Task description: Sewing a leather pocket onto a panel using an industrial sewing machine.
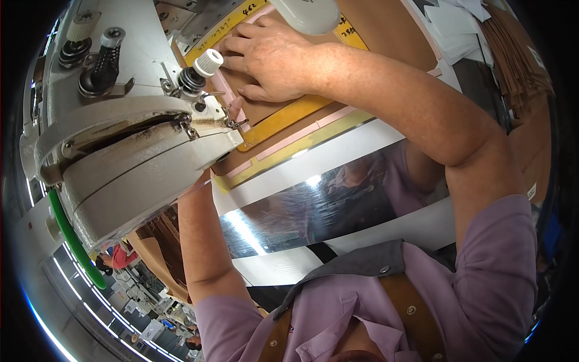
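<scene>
My right hand (pixel 271 60) lies with its fingers spread on a brown sheet (pixel 265 110), which looks like leather. A yellow frame-shaped template (pixel 283 123) with handwritten marks surrounds the spot, and a pink strip (pixel 226 81) runs along its inner side. The head of a white sewing machine (pixel 157 175) stands left of that hand. Behind the machine head most of my left hand (pixel 235 107) is hidden; only a bit of finger shows near the needle area, so its grip is not visible. The left forearm passes under the machine head.
A shiny metal plate (pixel 307 199) covers the table edge before me. Stacked brown pieces (pixel 512 60) and white papers (pixel 455 30) lie at the far right. A pale rounded lamp or cover (pixel 310 13) hangs above the work. People and machines appear at lower left.
</scene>
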`<state>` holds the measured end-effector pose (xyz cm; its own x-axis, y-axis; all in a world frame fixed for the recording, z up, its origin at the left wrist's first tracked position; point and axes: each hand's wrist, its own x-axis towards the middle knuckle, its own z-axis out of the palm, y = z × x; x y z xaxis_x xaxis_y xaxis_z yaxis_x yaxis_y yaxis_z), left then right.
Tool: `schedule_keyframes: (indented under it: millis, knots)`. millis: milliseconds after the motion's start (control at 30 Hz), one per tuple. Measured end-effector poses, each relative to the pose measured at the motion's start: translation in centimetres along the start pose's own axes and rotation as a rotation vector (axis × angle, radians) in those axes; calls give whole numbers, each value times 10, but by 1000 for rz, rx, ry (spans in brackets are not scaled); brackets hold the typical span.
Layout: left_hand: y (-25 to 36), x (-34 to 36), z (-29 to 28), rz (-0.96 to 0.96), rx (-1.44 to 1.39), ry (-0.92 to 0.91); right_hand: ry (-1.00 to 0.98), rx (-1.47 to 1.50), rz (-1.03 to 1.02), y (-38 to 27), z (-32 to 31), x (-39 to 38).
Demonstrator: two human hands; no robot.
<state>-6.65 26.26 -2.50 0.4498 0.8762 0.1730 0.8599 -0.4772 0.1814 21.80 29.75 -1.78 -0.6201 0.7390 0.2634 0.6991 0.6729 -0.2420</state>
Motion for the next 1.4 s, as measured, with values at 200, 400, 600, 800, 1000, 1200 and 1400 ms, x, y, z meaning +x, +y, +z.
schedule_keyframes:
  millis: [200, 400, 600, 800, 1000, 1200, 1400]
  knots:
    - [23, -66, 4, -66, 38, -42, 78, -3, -19, 0, 6, -2]
    - [124, -56, -13, -35, -47, 153, 110, -53, -18, 1, 11, -4]
    - [126, -40, -8, -25, 57, 116, 163, -29, -12, -3, 15, -2]
    - [140, -31, -7, -43, 200, 117, 150, 8, -52, 2, 12, -4]
    - [154, -41, -1, -139, 199, 42, 170, -27, -80, -1, 11, -2]
    - [165, -34, -8, -223, 168, -69, 126, -48, -96, -2, 10, -1]
    - [170, -37, -8, -270, 173, -114, 51, 68, -49, 6, 7, -3]
